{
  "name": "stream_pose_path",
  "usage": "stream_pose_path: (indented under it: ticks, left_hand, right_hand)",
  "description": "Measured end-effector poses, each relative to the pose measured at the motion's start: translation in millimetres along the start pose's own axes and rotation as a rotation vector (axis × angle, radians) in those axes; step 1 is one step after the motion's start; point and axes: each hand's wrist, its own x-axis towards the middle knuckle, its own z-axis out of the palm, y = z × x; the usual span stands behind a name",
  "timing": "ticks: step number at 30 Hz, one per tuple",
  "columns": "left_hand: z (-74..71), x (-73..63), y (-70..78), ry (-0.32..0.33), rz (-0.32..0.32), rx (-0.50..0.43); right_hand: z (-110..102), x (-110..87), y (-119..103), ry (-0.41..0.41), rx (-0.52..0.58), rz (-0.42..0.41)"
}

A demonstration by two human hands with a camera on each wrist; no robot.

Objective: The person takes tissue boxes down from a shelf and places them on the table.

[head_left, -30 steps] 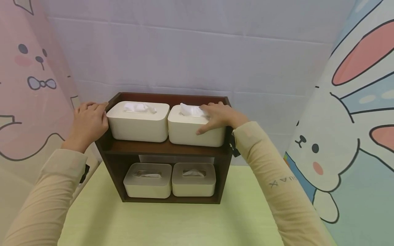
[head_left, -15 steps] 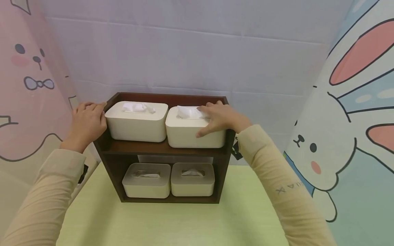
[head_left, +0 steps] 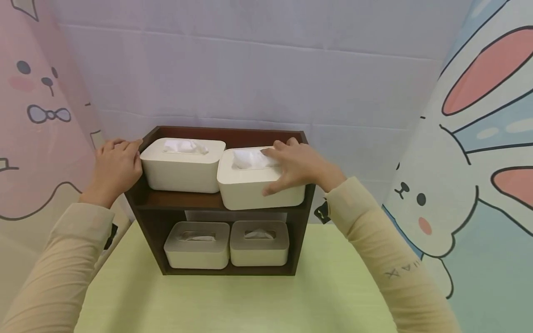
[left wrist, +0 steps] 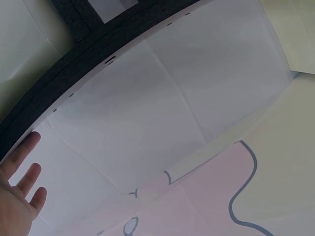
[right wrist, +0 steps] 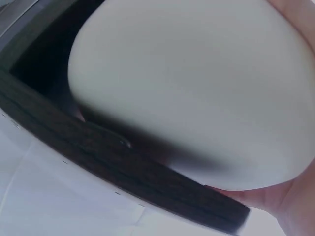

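A dark brown two-tier shelf (head_left: 183, 200) holds white tissue boxes. My right hand (head_left: 297, 164) grips the upper right tissue box (head_left: 245, 194), thumb on its front and fingers over its lid by the white tissue. That box is angled, its left front corner jutting past the shelf board. In the right wrist view the box (right wrist: 187, 88) fills most of the picture, above a dark shelf panel (right wrist: 123, 162). My left hand (head_left: 116, 169) holds the shelf's upper left side; in the left wrist view several fingers (left wrist: 25, 179) extend beside the dark panel, the thumb out of view.
Beside the held box sits the upper left tissue box (head_left: 181, 169). Two more, a left one (head_left: 197, 249) and a right one (head_left: 259, 245), occupy the lower tier. The shelf stands on a pale green table (head_left: 200, 303), between cartoon-printed cloths and a plain backdrop (head_left: 250, 69).
The upper right tissue box has come forward and slightly left, turning at an angle, with my right hand drawing back along with it. My left hand keeps its place on the shelf.
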Motion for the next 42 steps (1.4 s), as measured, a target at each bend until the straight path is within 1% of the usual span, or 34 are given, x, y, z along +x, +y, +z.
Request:
stream_pose_path:
  ticks: [9, 15, 19, 27, 31, 37, 42]
  left_hand:
    - [0.3, 0.9, -1.0, -0.004, -0.003, 0.0]
    - [0.9, 1.1, -2.6, -0.02, -0.009, -0.002]
    - [-0.4, 0.5, -3.5, -0.017, -0.013, -0.002]
    - [-0.9, 0.8, -4.5, -0.034, -0.021, -0.001]
    - [-1.3, 0.9, -4.4, -0.029, -0.024, 0.0]
    - [-1.0, -0.2, -4.4, -0.021, -0.022, 0.001]
    - [-0.8, -0.9, -4.5, -0.021, -0.025, 0.003]
  right_hand:
    - [1, -15.7, -12, 0.074, -0.047, -0.077]
    - [0, -27.4, -18, 0.095, -0.06, -0.097]
    - [-2, -38.0, -24, 0.109, -0.067, -0.109]
    - [1, -61.9, -34, 0.184, -0.103, -0.15]
    - [5, -72.1, -38, 0.192, -0.112, -0.17]
    - [13, -87.1, -43, 0.179, -0.117, -0.189]
    - [23, -100.7, -44, 0.168, -0.094, -0.19]
